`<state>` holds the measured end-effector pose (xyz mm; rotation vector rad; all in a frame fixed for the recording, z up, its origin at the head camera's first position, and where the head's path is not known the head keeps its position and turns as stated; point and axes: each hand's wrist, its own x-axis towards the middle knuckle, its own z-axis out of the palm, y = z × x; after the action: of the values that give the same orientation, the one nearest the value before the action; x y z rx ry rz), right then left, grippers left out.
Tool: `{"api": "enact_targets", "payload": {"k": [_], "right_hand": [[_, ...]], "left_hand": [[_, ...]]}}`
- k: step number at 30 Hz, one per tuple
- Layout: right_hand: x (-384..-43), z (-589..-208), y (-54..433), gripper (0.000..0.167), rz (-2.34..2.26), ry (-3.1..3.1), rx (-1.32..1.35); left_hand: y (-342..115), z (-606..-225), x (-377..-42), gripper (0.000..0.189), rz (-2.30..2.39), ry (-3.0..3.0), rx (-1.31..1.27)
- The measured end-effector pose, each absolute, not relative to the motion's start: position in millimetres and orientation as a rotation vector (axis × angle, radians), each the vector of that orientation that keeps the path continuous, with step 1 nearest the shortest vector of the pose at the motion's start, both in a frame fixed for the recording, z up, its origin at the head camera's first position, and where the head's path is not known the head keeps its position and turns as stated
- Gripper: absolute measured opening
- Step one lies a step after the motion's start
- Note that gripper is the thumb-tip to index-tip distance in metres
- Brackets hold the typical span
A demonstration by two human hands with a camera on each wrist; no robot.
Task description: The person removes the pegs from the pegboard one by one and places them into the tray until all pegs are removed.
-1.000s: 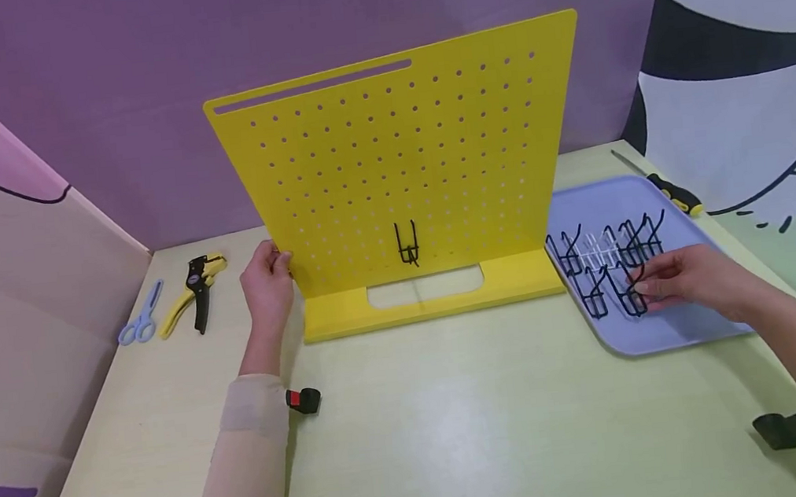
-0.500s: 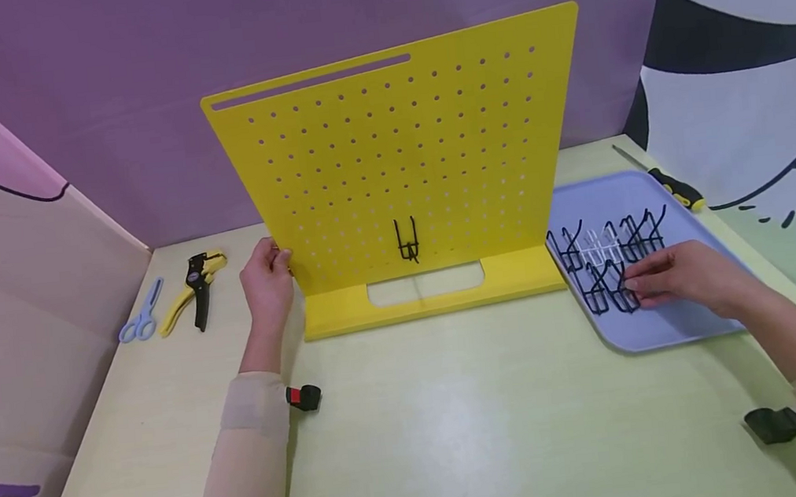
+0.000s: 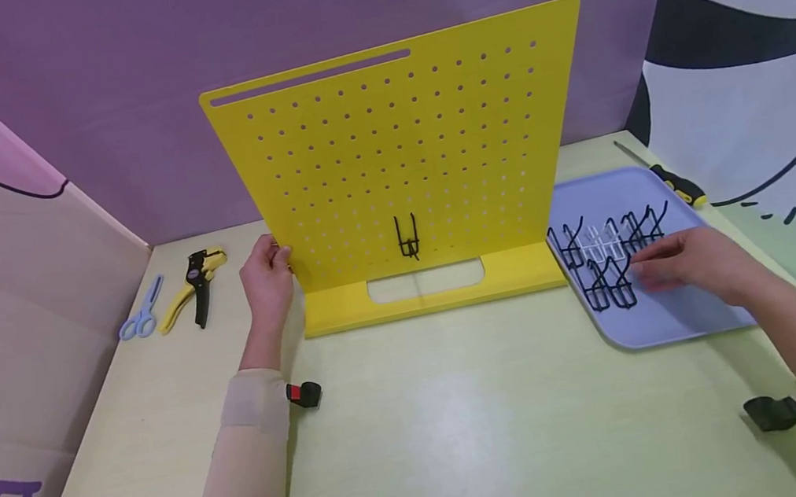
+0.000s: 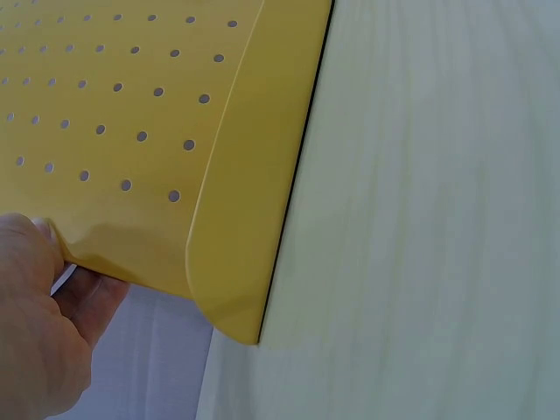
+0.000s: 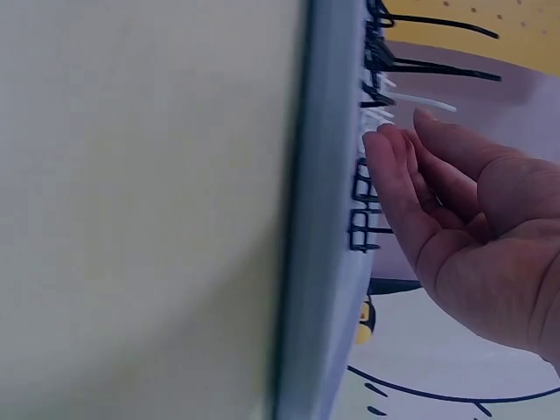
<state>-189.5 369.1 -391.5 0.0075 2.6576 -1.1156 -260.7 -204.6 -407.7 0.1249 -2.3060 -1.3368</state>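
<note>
A yellow pegboard [image 3: 340, 159] stands on its base on the table. My left hand [image 3: 268, 283] pinches its left edge, thumb [image 4: 42, 229] on the front face and fingers behind. One black wire hook [image 3: 408, 247] sits low on the board near the middle. To the right, a light blue tray [image 3: 688, 318] carries several black hooks and some white hooks [image 3: 602, 243]. My right hand [image 3: 691, 264] hovers over the tray just right of the front black hook [image 3: 623, 293]. In the right wrist view its thumb and fingers are apart, holding nothing.
Blue-handled scissors [image 3: 139, 325] and a yellow-and-black wire stripper [image 3: 197, 286] lie on the table's left side. A screwdriver [image 3: 678, 184] lies behind the tray, near the table's right edge. A purple backdrop [image 3: 144, 105] rises behind the board.
My right hand has shifted the front black hook left, beside its neighbour on the tray, then let go and drawn slightly back. My left hand keeps its hold on the pegboard.
</note>
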Motion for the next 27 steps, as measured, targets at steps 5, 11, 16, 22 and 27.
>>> {"api": "enact_targets", "payload": {"k": [5,11,16,22,27], "right_hand": [[-193,-373,371,0.051,-1.095,2.730,0.026],[-195,-353,363,0.062,-1.082,2.810,0.044],[-200,-339,340,0.071,-1.054,2.864,0.055],[-207,-328,305,0.064,-1.118,2.852,-0.031],[-215,-326,274,0.055,-1.155,2.828,-0.117]], "left_hand": [[-204,-407,-261,0.015,-1.332,-2.315,0.135],[-203,-407,-261,0.016,-1.336,-2.317,0.138],[-203,-407,-262,0.015,-1.346,-2.314,0.133],[-203,-407,-262,0.015,-1.345,-2.313,0.128],[-203,-406,-262,0.016,-1.362,-2.314,0.143]]}}
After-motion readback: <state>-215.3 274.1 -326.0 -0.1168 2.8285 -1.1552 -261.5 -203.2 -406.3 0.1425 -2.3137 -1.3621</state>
